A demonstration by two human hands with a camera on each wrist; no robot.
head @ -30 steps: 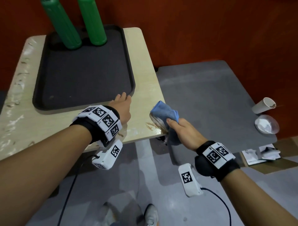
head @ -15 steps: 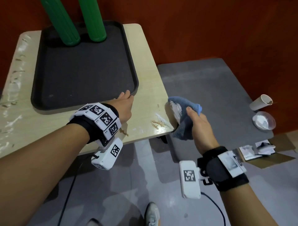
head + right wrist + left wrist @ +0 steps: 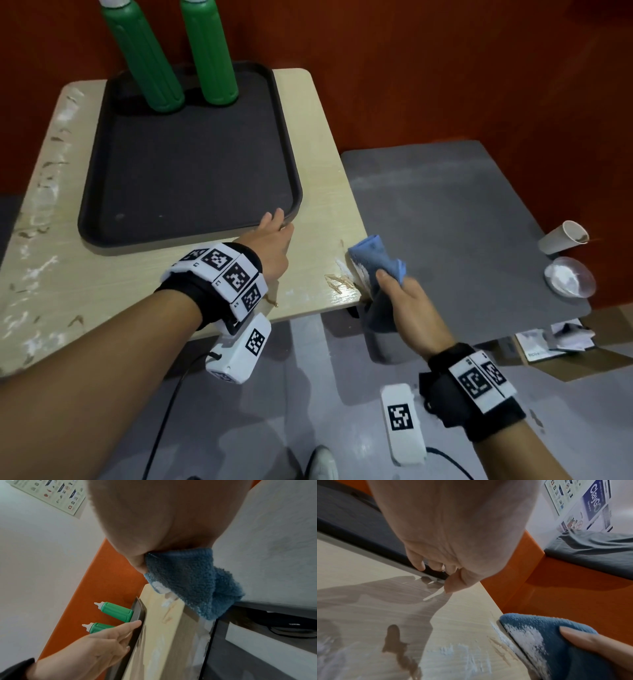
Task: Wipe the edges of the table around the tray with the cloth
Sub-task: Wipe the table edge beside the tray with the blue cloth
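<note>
While the left hand [image 3: 274, 245] steadied the tray [image 3: 191, 164], the cloth [image 3: 375, 260] returned.
Right hand [image 3: 407, 301], fingers clenched round it, had swung back onto the table [image 3: 102, 284] edge; smears beside its grip awaited wiping.

The head camera is looking steeply down from above at the table [image 3: 318, 219], taking in both forearms. The left wrist camera is sitting close over the tabletop, facing along the fingers toward the tray [image 3: 359, 524] at upper left. The right wrist camera is looking up along the table edge; all three are sharing the cloth [image 3: 373, 255] corner.
</note>
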